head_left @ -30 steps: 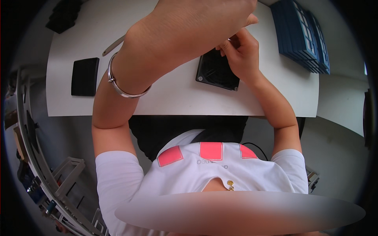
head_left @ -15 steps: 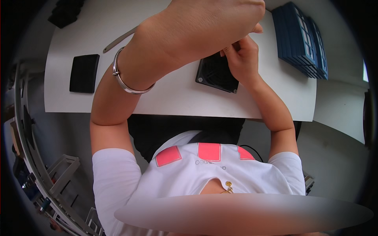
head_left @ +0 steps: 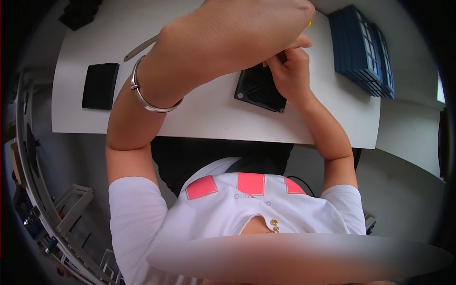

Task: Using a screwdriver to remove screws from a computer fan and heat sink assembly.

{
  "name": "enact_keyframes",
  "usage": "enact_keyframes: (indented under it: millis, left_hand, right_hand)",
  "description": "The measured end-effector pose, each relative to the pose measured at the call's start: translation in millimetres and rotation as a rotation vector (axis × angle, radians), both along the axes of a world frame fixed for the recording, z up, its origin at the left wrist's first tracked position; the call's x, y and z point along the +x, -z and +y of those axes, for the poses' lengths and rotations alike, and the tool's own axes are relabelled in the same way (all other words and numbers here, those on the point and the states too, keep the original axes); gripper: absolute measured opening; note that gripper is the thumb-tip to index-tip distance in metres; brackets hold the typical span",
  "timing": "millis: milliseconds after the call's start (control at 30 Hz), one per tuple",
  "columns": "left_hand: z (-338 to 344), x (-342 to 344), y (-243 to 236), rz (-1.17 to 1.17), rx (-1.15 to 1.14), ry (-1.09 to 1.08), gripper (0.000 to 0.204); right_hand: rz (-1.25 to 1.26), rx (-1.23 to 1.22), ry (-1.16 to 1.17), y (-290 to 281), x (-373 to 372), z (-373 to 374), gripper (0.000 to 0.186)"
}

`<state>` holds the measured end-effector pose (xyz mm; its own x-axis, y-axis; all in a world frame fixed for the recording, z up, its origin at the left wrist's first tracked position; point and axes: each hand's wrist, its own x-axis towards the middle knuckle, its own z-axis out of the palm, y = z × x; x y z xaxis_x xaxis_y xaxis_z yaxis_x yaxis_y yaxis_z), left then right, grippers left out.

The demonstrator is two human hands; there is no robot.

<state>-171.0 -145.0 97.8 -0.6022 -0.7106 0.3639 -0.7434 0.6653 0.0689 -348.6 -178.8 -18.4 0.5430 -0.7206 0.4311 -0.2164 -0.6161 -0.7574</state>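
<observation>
My left hand (head_left: 256, 28) is raised close over the desk. A silver bangle (head_left: 156, 109) circles its wrist. Its fingers look curled, but the back of the hand hides most of them; a small yellow bit shows at their edge, too little to name. Below it, my right hand (head_left: 292, 73) has thumb and fingers pinched together at the far right part of a flat, square black piece (head_left: 259, 92). Silver screws sit at this piece's near corners, and its far side is covered by my left hand. Whatever my right fingertips grip is hidden.
The white desk (head_left: 204, 118) holds a black rectangular slab (head_left: 100, 86) on the left. A thin greyish strip (head_left: 140, 49) runs under my left forearm. Blue slatted trays (head_left: 361, 52) are stacked at the far right. A pale rack (head_left: 71, 209) stands on the left, beyond the desk.
My left hand has shifted slightly left, and the yellow bit now shows at its fingers. My right hand stays at the black piece. The whole view has shifted slightly.
</observation>
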Motion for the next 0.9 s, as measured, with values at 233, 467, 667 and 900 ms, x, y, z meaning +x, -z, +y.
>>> enact_keyframes:
  millis: [233, 467, 667, 900]
  left_hand:
    - [-3.5, 4.0, 5.8, 0.166, -0.039, -0.012, 0.012]
    - [-7.6, -11.5, 9.9, 0.021, 0.005, -0.143, 0.013]
    - [-0.4, -10.3, 8.3, 0.117, -0.027, -0.154, 0.012]
    - [14.9, 10.0, -20.0, 0.025, 0.248, 0.0, 0.015]
  right_hand:
    - [0.174, -0.179, 0.038, -3.0, -1.9, -2.2, 0.016]
    - [0.56, -0.144, 0.07, -27.0, -12.9, -2.1, 0.016]
    - [0.494, -0.228, 0.068, -21.7, -13.6, -3.6, 0.017]
    - [0.43, -0.087, -0.012, -17.3, -11.8, -15.3, 0.014]
